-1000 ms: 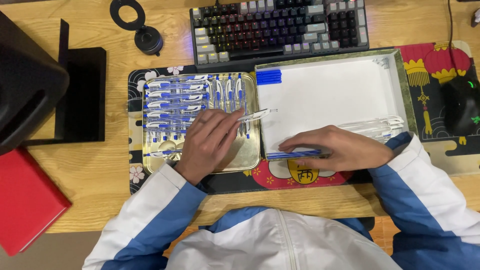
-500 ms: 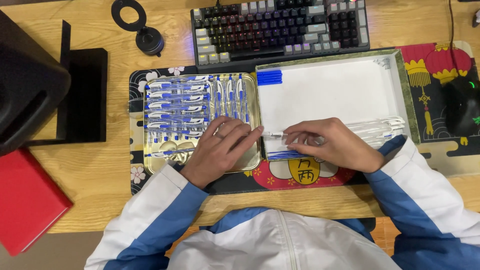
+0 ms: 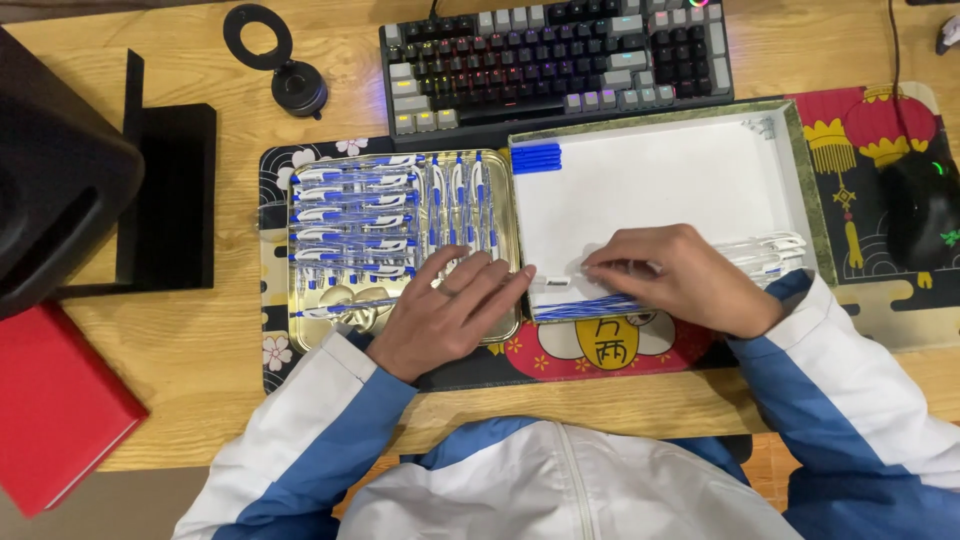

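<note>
My left hand (image 3: pixel 450 312) lies over the right edge of a gold tray (image 3: pixel 330 330) that holds rows of white-and-blue pens (image 3: pixel 350 215). Its fingertips meet one end of a clear pen (image 3: pixel 556 283). My right hand (image 3: pixel 680 280) pinches the other end, over the near edge of a white shallow box (image 3: pixel 660 170). Thin blue refills (image 3: pixel 590 306) lie along that edge, under my right hand. Clear pen barrels (image 3: pixel 785 250) are piled by my right wrist. Several blue caps (image 3: pixel 537 157) sit in the box's far left corner.
A black and grey keyboard (image 3: pixel 560 55) lies behind the tray and box. A black mouse (image 3: pixel 920 210) sits at the right on a patterned desk mat (image 3: pixel 880 300). At the left are a black stand (image 3: pixel 165 190), a red book (image 3: pixel 55 410) and a round black ring holder (image 3: pixel 295 85).
My left hand brought a clear pen from over the tray to the right. My right hand shifted left from the refills to meet it, and both now hold the pen at the box's near edge.
</note>
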